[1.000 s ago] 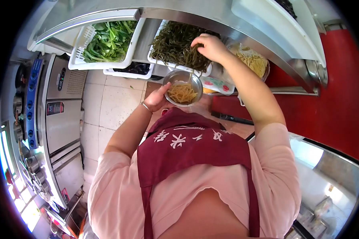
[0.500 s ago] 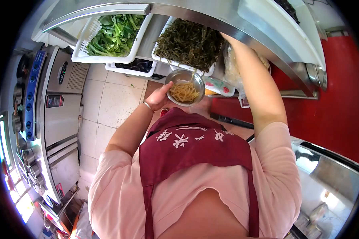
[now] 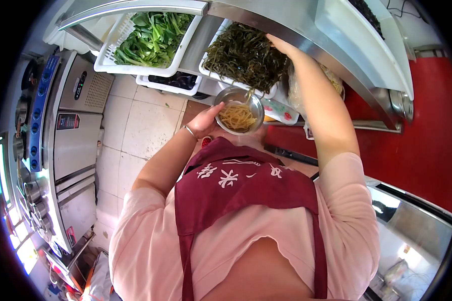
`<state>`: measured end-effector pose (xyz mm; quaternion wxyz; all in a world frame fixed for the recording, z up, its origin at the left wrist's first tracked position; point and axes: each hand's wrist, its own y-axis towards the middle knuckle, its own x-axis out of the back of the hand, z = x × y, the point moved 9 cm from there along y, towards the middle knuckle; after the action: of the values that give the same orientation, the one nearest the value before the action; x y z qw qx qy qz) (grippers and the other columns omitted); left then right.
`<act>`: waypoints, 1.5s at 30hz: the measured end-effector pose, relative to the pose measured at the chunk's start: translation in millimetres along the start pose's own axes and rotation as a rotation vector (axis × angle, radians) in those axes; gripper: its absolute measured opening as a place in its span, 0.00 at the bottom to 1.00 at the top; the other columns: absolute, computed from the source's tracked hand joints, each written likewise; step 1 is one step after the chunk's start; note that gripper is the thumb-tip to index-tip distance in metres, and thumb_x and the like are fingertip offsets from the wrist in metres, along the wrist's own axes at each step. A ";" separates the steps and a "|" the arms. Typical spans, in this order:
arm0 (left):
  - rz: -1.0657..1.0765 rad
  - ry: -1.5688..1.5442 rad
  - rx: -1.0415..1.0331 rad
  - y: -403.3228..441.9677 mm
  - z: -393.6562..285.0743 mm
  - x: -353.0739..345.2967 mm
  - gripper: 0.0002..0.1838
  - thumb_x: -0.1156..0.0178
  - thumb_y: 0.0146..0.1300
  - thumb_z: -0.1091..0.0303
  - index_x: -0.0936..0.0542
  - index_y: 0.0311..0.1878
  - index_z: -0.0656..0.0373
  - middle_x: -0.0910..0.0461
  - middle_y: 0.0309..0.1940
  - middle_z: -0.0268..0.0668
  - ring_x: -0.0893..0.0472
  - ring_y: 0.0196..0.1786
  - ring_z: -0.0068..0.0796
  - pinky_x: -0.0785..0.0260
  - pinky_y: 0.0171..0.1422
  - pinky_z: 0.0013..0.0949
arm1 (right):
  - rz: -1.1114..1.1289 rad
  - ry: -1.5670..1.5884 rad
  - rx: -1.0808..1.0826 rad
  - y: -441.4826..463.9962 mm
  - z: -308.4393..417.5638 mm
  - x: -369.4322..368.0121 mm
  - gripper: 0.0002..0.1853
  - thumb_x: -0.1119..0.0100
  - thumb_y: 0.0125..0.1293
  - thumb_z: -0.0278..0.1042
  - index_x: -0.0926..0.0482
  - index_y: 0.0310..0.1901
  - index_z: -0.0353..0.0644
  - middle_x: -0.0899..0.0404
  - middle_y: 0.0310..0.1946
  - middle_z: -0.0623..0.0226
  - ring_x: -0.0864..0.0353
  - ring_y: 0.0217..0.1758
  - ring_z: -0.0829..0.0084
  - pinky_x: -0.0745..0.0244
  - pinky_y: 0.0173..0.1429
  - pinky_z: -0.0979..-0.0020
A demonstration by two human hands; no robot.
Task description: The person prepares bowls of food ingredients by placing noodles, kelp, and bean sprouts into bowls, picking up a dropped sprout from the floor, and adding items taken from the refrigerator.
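l hand (image 3: 203, 123) pinches the steel bowl (image 3: 229, 97) at its l rim, w/ pale strips (image 3: 237, 117) in it, just below the seaweed tray (image 3: 212, 74); tray's long axis slants down-r. r hand (image 3: 282, 45), nearer the seaweed (image 3: 246, 57), is at tray's upper r edge; i can't tell its grip.

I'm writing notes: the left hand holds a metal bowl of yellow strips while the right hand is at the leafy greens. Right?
Not quite: the head view shows the right hand at the dark strands, not the leafy greens. The left hand does hold a metal bowl of yellow strips.
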<state>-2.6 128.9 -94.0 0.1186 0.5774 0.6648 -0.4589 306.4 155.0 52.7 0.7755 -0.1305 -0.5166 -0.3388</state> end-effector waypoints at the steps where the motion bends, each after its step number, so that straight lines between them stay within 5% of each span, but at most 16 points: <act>1: -0.004 0.000 0.001 -0.8 -0.5 -0.7 0.31 0.58 0.69 0.47 0.39 0.64 0.64 0.30 0.58 0.44 0.26 0.57 0.37 0.30 0.59 0.46 | -0.088 0.063 0.030 0.4 -2.0 17.9 0.18 0.42 0.61 0.36 0.26 0.49 0.34 0.21 0.38 0.59 0.21 0.37 0.70 0.27 0.46 0.68; 7: 0.023 0.007 0.001 1.0 -0.9 -5.2 0.31 0.58 0.70 0.47 0.39 0.64 0.64 0.30 0.58 0.44 0.26 0.58 0.37 0.31 0.60 0.46 | -0.432 0.539 0.032 -25.0 -18.0 77.9 0.16 0.40 0.60 0.35 0.24 0.46 0.35 0.21 0.36 0.62 0.23 0.34 0.74 0.28 0.42 0.72; 10: 0.011 0.032 0.009 2.7 0.0 -4.9 0.31 0.59 0.70 0.46 0.39 0.64 0.64 0.30 0.59 0.44 0.26 0.58 0.37 0.31 0.60 0.45 | -0.393 0.655 0.003 -53.4 -5.9 80.2 0.15 0.40 0.60 0.35 0.23 0.45 0.36 0.21 0.36 0.63 0.23 0.32 0.75 0.28 0.41 0.74; 12: 0.024 0.037 -0.006 7.4 2.1 -2.8 0.31 0.60 0.70 0.46 0.39 0.64 0.64 0.30 0.59 0.44 0.26 0.58 0.37 0.31 0.60 0.45 | 0.004 0.896 -0.288 -87.0 12.3 53.5 0.11 0.41 0.60 0.31 0.22 0.43 0.37 0.22 0.35 0.64 0.25 0.29 0.74 0.29 0.37 0.77; 14: 0.033 0.041 -0.019 8.6 2.0 -3.7 0.31 0.60 0.70 0.46 0.40 0.65 0.63 0.31 0.59 0.44 0.27 0.58 0.37 0.31 0.60 0.45 | 0.024 0.671 -0.313 -114.5 16.7 58.9 0.10 0.42 0.60 0.26 0.22 0.44 0.36 0.21 0.35 0.67 0.25 0.28 0.77 0.29 0.34 0.79; 17: 0.044 -0.024 0.010 6.8 5.5 -8.8 0.30 0.60 0.71 0.49 0.42 0.65 0.63 0.32 0.59 0.45 0.29 0.60 0.38 0.33 0.63 0.44 | 0.054 0.861 -0.188 -158.4 71.8 65.7 0.11 0.45 0.59 0.19 0.23 0.44 0.38 0.21 0.36 0.69 0.24 0.31 0.81 0.27 0.32 0.79; 21: 0.066 0.039 0.010 5.3 10.4 -16.3 0.34 0.61 0.68 0.41 0.40 0.65 0.61 0.31 0.59 0.43 0.27 0.59 0.38 0.32 0.60 0.47 | 0.135 0.820 -0.111 -202.2 84.0 33.5 0.13 0.47 0.56 0.16 0.23 0.42 0.40 0.24 0.36 0.70 0.24 0.36 0.80 0.25 0.35 0.78; 22: 0.071 0.037 0.012 4.4 11.6 -18.0 0.35 0.62 0.68 0.41 0.40 0.65 0.60 0.31 0.59 0.43 0.28 0.59 0.38 0.32 0.60 0.47 | 0.034 0.595 0.156 -206.9 98.3 44.7 0.12 0.46 0.53 0.16 0.23 0.40 0.37 0.24 0.35 0.70 0.24 0.38 0.79 0.27 0.40 0.76; 28: 0.100 -0.003 0.015 2.9 22.1 -20.1 0.32 0.63 0.70 0.44 0.42 0.66 0.61 0.33 0.61 0.42 0.29 0.60 0.37 0.34 0.63 0.46 | 0.230 0.483 0.191 -237.1 96.6 -7.2 0.15 0.41 0.50 0.22 0.25 0.42 0.36 0.23 0.39 0.59 0.22 0.42 0.60 0.28 0.47 0.67; 36: 0.075 0.016 -0.008 5.8 22.8 -22.6 0.31 0.62 0.70 0.44 0.41 0.65 0.60 0.32 0.60 0.42 0.28 0.59 0.36 0.33 0.61 0.45 | 0.403 0.179 0.370 -249.9 108.3 -31.1 0.19 0.40 0.55 0.31 0.25 0.51 0.42 0.26 0.52 0.62 0.26 0.54 0.61 0.30 0.55 0.63; 39: 0.066 0.030 -0.025 7.6 20.6 -23.2 0.31 0.61 0.69 0.44 0.41 0.65 0.60 0.32 0.60 0.41 0.29 0.60 0.36 0.33 0.61 0.45 | 0.331 0.193 0.290 -236.0 100.2 -18.4 0.14 0.40 0.57 0.31 0.23 0.46 0.43 0.22 0.44 0.63 0.22 0.46 0.63 0.27 0.48 0.65; 40: 0.058 0.033 -0.036 8.2 20.8 -22.8 0.31 0.60 0.69 0.44 0.41 0.65 0.59 0.32 0.60 0.41 0.29 0.60 0.36 0.33 0.61 0.45 | 0.273 0.376 0.075 -226.3 79.2 -20.1 0.13 0.41 0.59 0.33 0.24 0.45 0.41 0.20 0.35 0.64 0.19 0.34 0.68 0.25 0.38 0.68; 42: 0.071 0.034 -0.037 8.5 20.9 -21.2 0.32 0.59 0.69 0.44 0.41 0.65 0.59 0.32 0.60 0.41 0.29 0.61 0.35 0.33 0.62 0.45 | 0.109 0.458 -0.141 -208.1 17.0 -47.3 0.14 0.40 0.61 0.36 0.25 0.45 0.38 0.21 0.28 0.66 0.21 0.25 0.75 0.27 0.28 0.74; 43: 0.085 0.037 -0.039 10.1 19.4 -21.7 0.32 0.59 0.69 0.44 0.42 0.66 0.59 0.32 0.60 0.41 0.30 0.61 0.35 0.34 0.62 0.44 | 0.105 0.456 -0.141 -201.6 17.2 -45.9 0.14 0.40 0.61 0.36 0.25 0.45 0.38 0.21 0.28 0.66 0.21 0.25 0.75 0.27 0.28 0.74; 45: 0.071 0.069 -0.048 11.9 18.8 -21.1 0.33 0.59 0.68 0.43 0.43 0.67 0.57 0.32 0.60 0.41 0.29 0.60 0.36 0.31 0.59 0.46 | 0.221 0.820 -0.568 -206.3 -1.7 -70.2 0.15 0.39 0.61 0.39 0.25 0.43 0.36 0.22 0.25 0.68 0.23 0.23 0.79 0.30 0.24 0.78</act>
<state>7.2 100.0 -95.4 0.1258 0.6128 0.6586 -0.4181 154.8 29.6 -40.9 0.8794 -0.2464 -0.0405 -0.4054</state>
